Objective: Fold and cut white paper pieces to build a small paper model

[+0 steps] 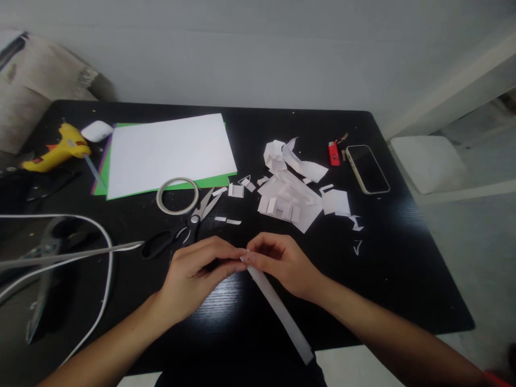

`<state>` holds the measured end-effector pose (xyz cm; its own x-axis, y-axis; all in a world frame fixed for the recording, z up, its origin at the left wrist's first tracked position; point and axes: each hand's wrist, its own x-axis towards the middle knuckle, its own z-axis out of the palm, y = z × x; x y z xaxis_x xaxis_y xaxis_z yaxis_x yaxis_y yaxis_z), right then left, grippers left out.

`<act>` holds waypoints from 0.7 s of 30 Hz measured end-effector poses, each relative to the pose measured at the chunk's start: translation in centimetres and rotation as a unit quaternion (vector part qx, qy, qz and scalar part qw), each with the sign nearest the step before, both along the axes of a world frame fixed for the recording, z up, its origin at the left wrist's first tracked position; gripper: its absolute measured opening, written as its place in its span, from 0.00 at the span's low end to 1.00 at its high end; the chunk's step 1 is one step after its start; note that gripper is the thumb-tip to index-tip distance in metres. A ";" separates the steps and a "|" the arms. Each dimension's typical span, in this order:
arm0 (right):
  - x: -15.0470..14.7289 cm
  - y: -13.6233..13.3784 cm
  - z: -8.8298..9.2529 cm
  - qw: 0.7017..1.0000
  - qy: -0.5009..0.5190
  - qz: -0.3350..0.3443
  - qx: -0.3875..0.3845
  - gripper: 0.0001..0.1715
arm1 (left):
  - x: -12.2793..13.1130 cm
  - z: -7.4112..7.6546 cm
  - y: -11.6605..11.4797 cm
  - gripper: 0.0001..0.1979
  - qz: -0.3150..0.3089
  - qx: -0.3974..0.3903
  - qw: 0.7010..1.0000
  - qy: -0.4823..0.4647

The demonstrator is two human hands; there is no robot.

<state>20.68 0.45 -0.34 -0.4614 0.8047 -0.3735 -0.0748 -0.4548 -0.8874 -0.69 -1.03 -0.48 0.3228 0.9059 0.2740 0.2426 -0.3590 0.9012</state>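
A long narrow white paper strip (280,309) runs from my fingertips down toward the table's near edge. My right hand (288,263) pinches its upper end between thumb and fingers. Touching it at the same end, my left hand (201,271) has its thumb and fingers pressed together at the tips. The strip's very end is hidden by the fingers. Open-bladed scissors (195,219) with black handles lie beyond my left hand. Folded and cut white paper pieces (290,199) are heaped beyond my right hand.
White sheet (169,153) over green sheets; tape roll (160,201); yellow glue gun (60,150) and white case (97,130) at left. A white cable (108,269) loops near pliers (46,279). Red lighter (333,153) and phone (367,169) lie right on the black table (403,279).
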 end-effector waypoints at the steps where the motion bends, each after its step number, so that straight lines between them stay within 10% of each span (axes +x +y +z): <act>1: 0.0 0.0 0.0 1.000 0.001 0.000 0.005 0.19 | 0.0 0.0 0.0 0.10 -0.002 0.000 1.000 0.001; 21: 0.1 0.1 -0.3 0.999 -0.011 0.007 0.037 0.13 | -0.3 0.0 0.3 0.10 -0.018 0.037 0.999 0.024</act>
